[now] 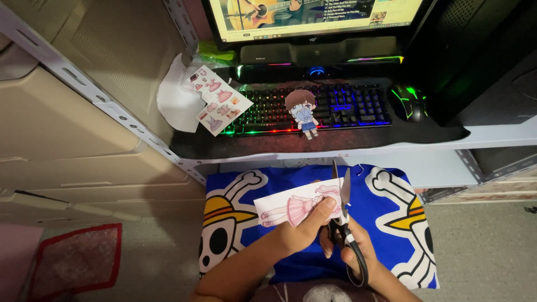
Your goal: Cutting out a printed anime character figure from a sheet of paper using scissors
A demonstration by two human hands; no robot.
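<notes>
The left hand (305,223) pinches a paper sheet (296,204) printed with a pink doll dress, while the right hand (349,251) grips black scissors (342,212), blades open at its edge.

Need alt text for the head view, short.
Seen from above, a left hand holds a paper sheet printed with a pink doll dress while the right hand cuts it with scissors, below a backlit keyboard.

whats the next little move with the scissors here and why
Probably close the blades for a short snip. The scissors in the right hand stand open at the right edge of the paper sheet, which the left hand holds steady, and the pink dress drawing is not yet cut out.
</notes>
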